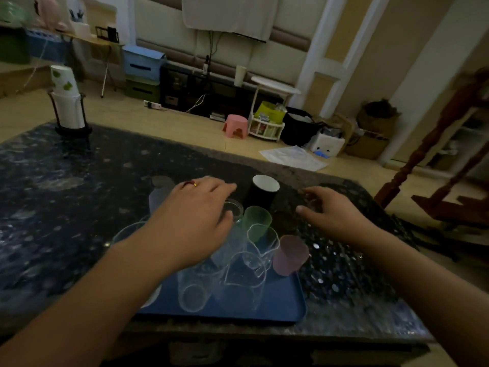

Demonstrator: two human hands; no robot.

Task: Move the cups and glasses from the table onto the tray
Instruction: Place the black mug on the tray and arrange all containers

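Observation:
A blue tray [285, 300] lies at the table's near edge and carries several cups and glasses: clear glasses [191, 295], a clear jug-shaped glass [262, 245], a green cup [258, 221] and a pink cup [289, 254]. A black cup with a white inside [264, 192] stands just beyond the green one. My left hand [195, 221] hovers over the tray's left part with fairly straight fingers, and a small clear glass [235, 207] sits between its thumb and forefinger. My right hand [330, 213] hovers right of the cups, fingers loosely spread, holding nothing. A frosted cup [158, 197] peeks out behind my left hand.
The table [66, 194] is dark speckled stone. A stand with stacked paper cups [67, 102] is at its far left corner. Beyond lie a pink stool [235, 125], a white rack [267, 125] and a wooden chair [436, 165] at the right.

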